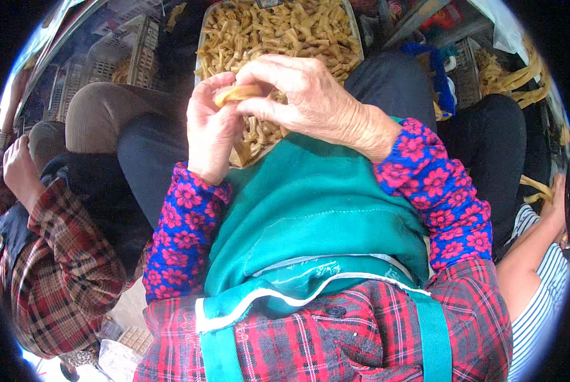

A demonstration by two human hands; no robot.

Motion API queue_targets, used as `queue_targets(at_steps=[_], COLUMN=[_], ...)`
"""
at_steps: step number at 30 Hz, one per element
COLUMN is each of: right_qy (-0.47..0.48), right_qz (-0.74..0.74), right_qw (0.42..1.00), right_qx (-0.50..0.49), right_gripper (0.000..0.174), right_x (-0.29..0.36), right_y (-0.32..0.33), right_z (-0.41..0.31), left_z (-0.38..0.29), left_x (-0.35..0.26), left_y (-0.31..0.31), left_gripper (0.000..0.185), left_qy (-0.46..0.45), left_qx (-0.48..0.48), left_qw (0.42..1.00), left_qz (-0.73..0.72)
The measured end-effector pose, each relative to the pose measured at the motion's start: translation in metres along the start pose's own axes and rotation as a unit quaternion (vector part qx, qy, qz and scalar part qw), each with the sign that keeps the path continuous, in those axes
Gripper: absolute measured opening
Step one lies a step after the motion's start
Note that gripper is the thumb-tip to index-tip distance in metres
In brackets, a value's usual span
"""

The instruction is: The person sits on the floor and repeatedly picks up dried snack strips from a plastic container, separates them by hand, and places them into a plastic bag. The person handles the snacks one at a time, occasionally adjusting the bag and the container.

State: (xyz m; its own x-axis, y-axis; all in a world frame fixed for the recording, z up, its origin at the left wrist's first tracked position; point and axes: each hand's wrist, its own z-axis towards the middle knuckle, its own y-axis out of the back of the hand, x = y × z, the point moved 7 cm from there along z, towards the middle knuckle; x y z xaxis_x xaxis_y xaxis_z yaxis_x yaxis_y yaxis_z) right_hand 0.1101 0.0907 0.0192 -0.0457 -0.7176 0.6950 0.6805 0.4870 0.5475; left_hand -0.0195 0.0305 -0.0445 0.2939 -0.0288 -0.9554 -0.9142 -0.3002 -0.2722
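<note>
A yellow-brown strip (pixel 239 93), apparently a pickled or dried vegetable, bends between my two hands. My left hand (pixel 209 131) pinches it from the left with thumb and fingers. On the other side, the thumb and fingers of my right hand (pixel 309 98) close on the same strip. Some of the fingertips hide each other, so how the strip is looped is hard to tell. Under my hands is a pale-rimmed tray (pixel 360 40) heaped with knotted strips (pixel 275 36) of the same colour. Its near end reaches my green apron (pixel 313 191).
A person in a plaid sleeve (pixel 75 248) sits close on my left, near plastic crates (pixel 115 52). To my right, another person's hand (pixel 557 196) holds strips. A blue container (pixel 433 79) and hanging strips (pixel 514 79) are at the upper right.
</note>
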Motion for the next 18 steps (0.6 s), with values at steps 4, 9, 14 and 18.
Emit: queue_targets(at_steps=[4, 9, 14, 18], right_qy=[-0.118, -0.293, -0.218, -0.049], right_qz=[0.098, 0.441, 0.195, 0.031], right_qw=[0.988, 0.847, 0.956, 0.998], right_qx=[-0.008, 0.048, -0.002, -0.002], right_gripper=[0.024, 0.035, 0.030, 0.020], right_x=[-0.044, -0.076, -0.072, -0.025], right_y=[0.005, -0.009, 0.009, 0.001], right_z=[-0.004, -0.010, -0.017, -0.013], left_z=[0.012, 0.016, 0.014, 0.011], left_x=[-0.004, 0.002, -0.007, 0.013], left_y=[-0.001, -0.030, -0.016, -0.009], left_gripper=[0.018, 0.021, 0.023, 0.020], left_qy=[0.023, 0.068, -0.001, 0.040], left_qx=[0.001, 0.077, 0.035, -0.044], left_qw=[0.995, 0.977, 0.999, 0.993], left_qz=[0.100, -0.188, 0.034, 0.102])
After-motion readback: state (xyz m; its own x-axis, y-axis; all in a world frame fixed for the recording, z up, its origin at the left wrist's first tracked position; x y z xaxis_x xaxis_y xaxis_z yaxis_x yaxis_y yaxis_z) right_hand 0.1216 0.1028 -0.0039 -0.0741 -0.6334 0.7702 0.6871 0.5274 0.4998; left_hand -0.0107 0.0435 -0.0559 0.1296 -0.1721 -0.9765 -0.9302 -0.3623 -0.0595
